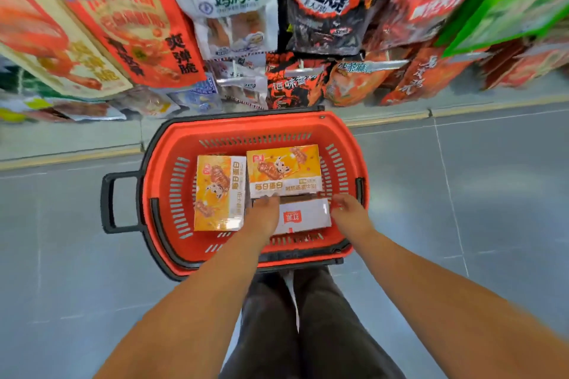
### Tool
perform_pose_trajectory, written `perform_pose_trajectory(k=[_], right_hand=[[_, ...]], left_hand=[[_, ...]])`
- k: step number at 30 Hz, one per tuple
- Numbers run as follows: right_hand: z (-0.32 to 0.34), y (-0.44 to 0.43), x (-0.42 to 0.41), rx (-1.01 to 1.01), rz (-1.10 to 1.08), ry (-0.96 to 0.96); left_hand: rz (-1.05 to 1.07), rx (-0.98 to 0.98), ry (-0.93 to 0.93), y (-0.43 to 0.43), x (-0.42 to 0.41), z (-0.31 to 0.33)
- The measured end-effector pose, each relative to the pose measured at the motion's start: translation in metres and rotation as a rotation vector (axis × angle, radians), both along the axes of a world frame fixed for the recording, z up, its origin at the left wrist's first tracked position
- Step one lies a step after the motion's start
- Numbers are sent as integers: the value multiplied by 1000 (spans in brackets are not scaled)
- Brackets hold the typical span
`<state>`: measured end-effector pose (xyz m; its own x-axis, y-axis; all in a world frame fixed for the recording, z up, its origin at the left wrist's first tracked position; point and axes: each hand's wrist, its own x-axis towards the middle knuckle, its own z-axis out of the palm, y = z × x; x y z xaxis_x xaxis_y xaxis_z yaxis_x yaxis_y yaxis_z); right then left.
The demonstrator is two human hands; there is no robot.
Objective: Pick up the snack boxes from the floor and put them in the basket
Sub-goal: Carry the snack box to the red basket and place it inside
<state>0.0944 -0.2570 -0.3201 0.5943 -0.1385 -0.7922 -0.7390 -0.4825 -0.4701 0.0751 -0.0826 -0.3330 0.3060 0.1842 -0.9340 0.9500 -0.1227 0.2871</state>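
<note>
Snack-bag shelf across top of frame. Grey floor below it. Red basket at centre, on the floor. Inside: left box lies flat; right box gripped at its near corners by left hand and right hand.

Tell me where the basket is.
In the head view, the basket stands on the floor at centre, between the snack packs and the person's legs; the left hand and right hand hold a box inside it.

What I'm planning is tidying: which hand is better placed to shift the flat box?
Probably left. The left hand holds the tilted box beside the flat box; the right hand is on the far side, by the basket wall.
</note>
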Motion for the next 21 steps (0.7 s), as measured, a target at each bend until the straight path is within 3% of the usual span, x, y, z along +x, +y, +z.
perform_pose_trajectory(k=[4,10,14,21], right_hand=[[58,-14,-19,38,-249,-122],[127,-61,-51,212,-711,-269],[158,-112,-67,229,-921,-409],[182,-231,-83,224,-1164,-583]], left_hand=[[-67,-92,-187,-21,20,74],[-336,-188,-506,-84,37,171],[-498,-245,-588,-152,44,200],[-573,-330,-625,-298,46,221]])
